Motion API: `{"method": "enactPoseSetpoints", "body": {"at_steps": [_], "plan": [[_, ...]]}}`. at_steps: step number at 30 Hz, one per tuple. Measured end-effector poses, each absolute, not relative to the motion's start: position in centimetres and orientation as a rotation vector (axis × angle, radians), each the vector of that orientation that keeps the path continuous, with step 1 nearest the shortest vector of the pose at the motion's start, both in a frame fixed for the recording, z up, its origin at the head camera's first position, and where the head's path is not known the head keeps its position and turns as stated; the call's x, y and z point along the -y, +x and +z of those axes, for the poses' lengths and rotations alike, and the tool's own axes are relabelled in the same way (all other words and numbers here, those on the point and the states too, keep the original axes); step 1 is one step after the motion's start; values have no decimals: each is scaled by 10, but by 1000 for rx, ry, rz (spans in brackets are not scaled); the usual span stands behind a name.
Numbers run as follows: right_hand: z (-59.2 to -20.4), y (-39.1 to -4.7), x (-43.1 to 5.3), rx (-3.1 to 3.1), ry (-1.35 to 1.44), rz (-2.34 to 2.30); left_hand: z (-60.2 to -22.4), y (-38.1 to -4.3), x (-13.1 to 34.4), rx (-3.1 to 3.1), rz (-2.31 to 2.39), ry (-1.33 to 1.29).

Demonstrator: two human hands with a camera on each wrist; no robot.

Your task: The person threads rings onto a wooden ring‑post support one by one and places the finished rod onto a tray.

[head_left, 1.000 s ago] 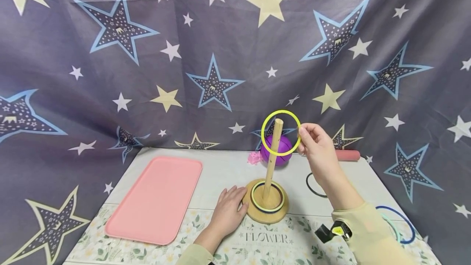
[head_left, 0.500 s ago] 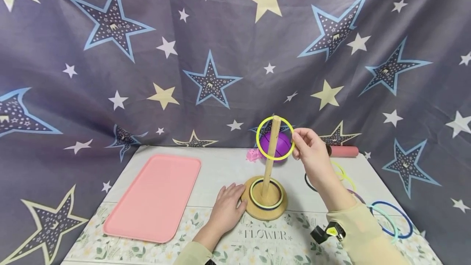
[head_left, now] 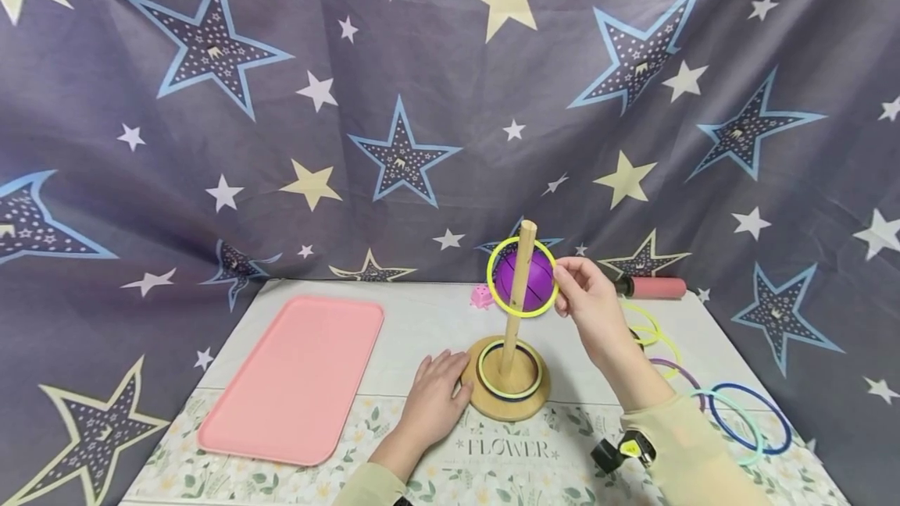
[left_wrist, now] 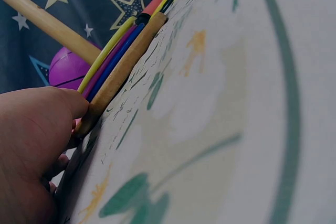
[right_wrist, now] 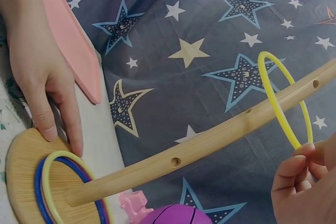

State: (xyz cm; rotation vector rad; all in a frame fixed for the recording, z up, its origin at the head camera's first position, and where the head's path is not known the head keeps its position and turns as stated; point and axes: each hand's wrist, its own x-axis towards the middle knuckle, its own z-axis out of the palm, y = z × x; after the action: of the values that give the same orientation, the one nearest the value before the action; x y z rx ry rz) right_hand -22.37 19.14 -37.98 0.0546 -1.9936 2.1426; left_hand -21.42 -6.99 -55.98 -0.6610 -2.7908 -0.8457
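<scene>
My right hand (head_left: 591, 303) pinches a yellow ring (head_left: 489, 276) between thumb and fingers. In the right wrist view the ring (right_wrist: 266, 90) encircles the wooden post (right_wrist: 210, 148), tilted, a little below the top end. My left hand (head_left: 436, 400) rests at the left edge of the round wooden base (head_left: 483, 404), its fingers lying on the rim. Stacked around the post's foot are a pale yellow ring (left_wrist: 107, 51), a purple ring (left_wrist: 111, 60) and a blue ring (left_wrist: 123, 56).
A pink tray (head_left: 295, 381) lies on the left. Behind the post sit a purple ball (head_left: 537, 279) and a small pink toy (head_left: 481, 297). Loose rings, including a dark blue ring (head_left: 773, 447) and a mint ring (head_left: 755, 420), lie at right, below a red-handled object (head_left: 657, 287).
My right hand has brought the yellow ring down and slightly left, so the post's top now stands above it. The left hand stays at the base.
</scene>
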Motion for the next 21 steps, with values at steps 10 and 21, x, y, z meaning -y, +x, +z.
{"method": "enactPoseSetpoints", "body": {"at_steps": [10, 21], "plan": [[-395, -223, -191, 2006, 22, 2159, -558, -212, 70, 2787, -851, -652], [-408, -223, -191, 2010, -39, 2177, -558, -213, 70, 2787, -819, -652]]}}
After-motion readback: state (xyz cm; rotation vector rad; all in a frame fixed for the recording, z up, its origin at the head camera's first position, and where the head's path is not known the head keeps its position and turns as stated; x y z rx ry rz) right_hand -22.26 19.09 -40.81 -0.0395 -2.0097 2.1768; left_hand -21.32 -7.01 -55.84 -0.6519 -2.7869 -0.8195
